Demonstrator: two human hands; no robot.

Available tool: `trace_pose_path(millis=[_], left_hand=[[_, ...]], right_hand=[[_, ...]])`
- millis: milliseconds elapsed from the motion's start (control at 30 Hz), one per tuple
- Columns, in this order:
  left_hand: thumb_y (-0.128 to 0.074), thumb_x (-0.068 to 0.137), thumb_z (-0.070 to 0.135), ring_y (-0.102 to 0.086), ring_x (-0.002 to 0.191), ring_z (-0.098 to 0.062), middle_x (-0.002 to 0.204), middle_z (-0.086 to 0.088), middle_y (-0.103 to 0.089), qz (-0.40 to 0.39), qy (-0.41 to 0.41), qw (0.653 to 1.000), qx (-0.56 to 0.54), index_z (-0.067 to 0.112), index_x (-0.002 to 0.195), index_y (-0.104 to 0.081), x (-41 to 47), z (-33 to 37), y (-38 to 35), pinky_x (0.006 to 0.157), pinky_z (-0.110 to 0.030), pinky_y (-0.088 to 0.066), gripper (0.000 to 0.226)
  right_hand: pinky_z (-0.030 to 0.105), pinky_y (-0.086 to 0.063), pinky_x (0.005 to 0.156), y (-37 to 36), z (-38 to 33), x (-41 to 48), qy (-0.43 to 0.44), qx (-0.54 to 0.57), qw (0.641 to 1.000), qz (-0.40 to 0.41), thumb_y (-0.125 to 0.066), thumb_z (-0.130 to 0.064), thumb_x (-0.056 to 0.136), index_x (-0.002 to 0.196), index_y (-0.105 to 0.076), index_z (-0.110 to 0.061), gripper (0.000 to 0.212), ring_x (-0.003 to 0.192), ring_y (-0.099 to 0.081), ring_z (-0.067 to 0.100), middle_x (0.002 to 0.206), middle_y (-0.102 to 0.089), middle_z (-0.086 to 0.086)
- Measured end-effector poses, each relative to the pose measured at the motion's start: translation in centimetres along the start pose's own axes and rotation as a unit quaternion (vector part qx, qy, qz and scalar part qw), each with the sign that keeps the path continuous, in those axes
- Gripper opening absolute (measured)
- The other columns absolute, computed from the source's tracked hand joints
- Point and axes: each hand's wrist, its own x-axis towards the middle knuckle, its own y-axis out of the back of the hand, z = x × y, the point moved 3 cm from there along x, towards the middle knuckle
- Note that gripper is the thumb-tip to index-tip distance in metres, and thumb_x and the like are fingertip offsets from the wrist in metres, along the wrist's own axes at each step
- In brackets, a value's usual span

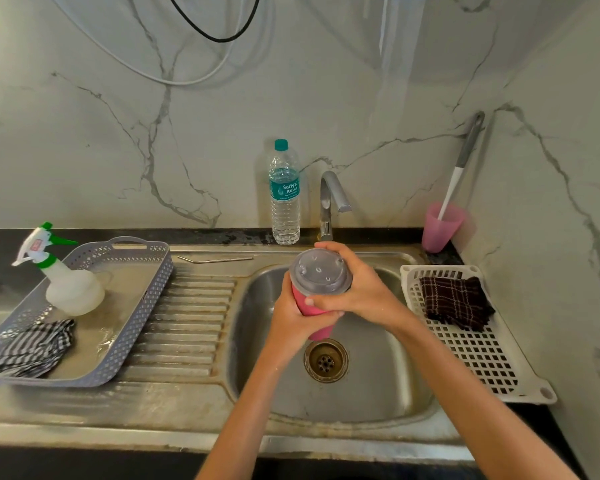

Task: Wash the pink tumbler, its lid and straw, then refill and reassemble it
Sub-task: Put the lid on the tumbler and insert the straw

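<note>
Tumbler [310,306] with lid [321,271] between left hand [297,318] and right hand [355,289].

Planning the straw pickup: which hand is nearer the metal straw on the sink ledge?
Left. The left hand grips the pink tumbler just right of the straw. The right hand wraps the lid, farther right.

I note a home kitchen: steel sink [378,382] with tap [327,202] and drainboard [184,323], marble-look wall [153,133], dish rack [499,372] alongside.
</note>
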Motion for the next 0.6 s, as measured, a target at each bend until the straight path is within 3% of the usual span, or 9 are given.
trace_pose_path(millis=[133, 267, 333, 400, 467, 533, 600], left_hand=[[-0.084, 0.062, -0.006, -0.063, 0.101, 0.004, 0.113, 0.011, -0.065, 0.049, -0.016, 0.999, 0.006, 0.038, 0.121, -0.047, -0.1, -0.3, -0.5, 0.073, -0.012, -0.052, 0.083], [-0.082, 0.070, 0.018, -0.063, 0.109, -0.007, 0.115, 0.009, -0.065, 0.160, -0.003, 0.987, -0.006, 0.026, 0.126, -0.052, -0.2, -1.4, -1.1, 0.087, -0.020, -0.054, 0.064], [-0.078, 0.077, 0.006, -0.061, 0.107, 0.003, 0.113, 0.011, -0.063, 0.178, -0.001, 0.984, -0.014, 0.024, 0.126, -0.051, -0.1, -1.7, -0.9, 0.089, -0.018, -0.053, 0.058], [-0.080, 0.073, 0.000, -0.061, 0.104, 0.008, 0.113, 0.011, -0.064, 0.177, -0.002, 0.984, 0.000, 0.025, 0.125, -0.050, 0.4, -2.2, 0.1, 0.086, -0.012, -0.051, 0.065], [-0.086, 0.064, 0.008, -0.061, 0.109, 0.002, 0.115, 0.011, -0.064, 0.165, 0.000, 0.986, 0.020, 0.026, 0.128, -0.049, 1.0, -3.0, 1.5, 0.087, -0.013, -0.051, 0.076], [-0.088, 0.057, 0.020, -0.061, 0.113, -0.004, 0.121, 0.007, -0.065, 0.140, 0.011, 0.990, 0.033, 0.025, 0.133, -0.047, 1.5, -3.8, 2.6, 0.092, -0.023, -0.054, 0.087], [-0.088, 0.059, 0.013, -0.061, 0.116, -0.007, 0.125, 0.006, -0.063, 0.113, 0.019, 0.993, 0.021, 0.027, 0.138, -0.044, 1.6, -4.1, 3.4, 0.093, -0.028, -0.054, 0.092]], right_hand=[[0.016, -0.048, 0.090, -1.5, 0.9, 0.0, -0.003, -0.026, 0.995, 0.093, -0.093, -0.029, 0.056, 0.127, -0.048, -0.034, 0.084, 0.107, -0.057, -0.002, 0.114, -0.061, -0.017], [0.000, -0.038, 0.083, -4.4, 1.4, 0.2, -0.036, -0.045, 0.975, 0.214, -0.089, -0.043, 0.056, 0.136, -0.040, -0.029, 0.095, 0.110, -0.051, -0.002, 0.122, -0.052, -0.016], [0.003, -0.038, 0.087, -5.6, 1.6, 1.0, -0.036, -0.056, 0.977, 0.202, -0.088, -0.047, 0.057, 0.137, -0.039, -0.028, 0.096, 0.114, -0.049, 0.000, 0.126, -0.051, -0.014], [0.015, -0.044, 0.095, -5.9, 1.8, 1.9, -0.033, -0.072, 0.981, 0.176, -0.086, -0.051, 0.056, 0.138, -0.038, -0.028, 0.098, 0.117, -0.050, 0.002, 0.128, -0.052, -0.013], [0.025, -0.044, 0.101, -5.8, 1.9, 2.5, -0.037, -0.074, 0.988, 0.129, -0.087, -0.053, 0.055, 0.137, -0.037, -0.029, 0.099, 0.120, -0.049, 0.004, 0.129, -0.052, -0.013], [0.028, -0.044, 0.103, -5.4, 1.6, 3.2, -0.040, -0.065, 0.994, 0.072, -0.089, -0.052, 0.055, 0.134, -0.037, -0.033, 0.097, 0.119, -0.049, 0.002, 0.128, -0.052, -0.016], [0.027, -0.042, 0.105, -4.5, 1.2, 4.2, -0.036, -0.045, 0.998, 0.009, -0.090, -0.048, 0.055, 0.138, -0.034, -0.034, 0.101, 0.122, -0.047, -0.002, 0.135, -0.048, -0.019]])
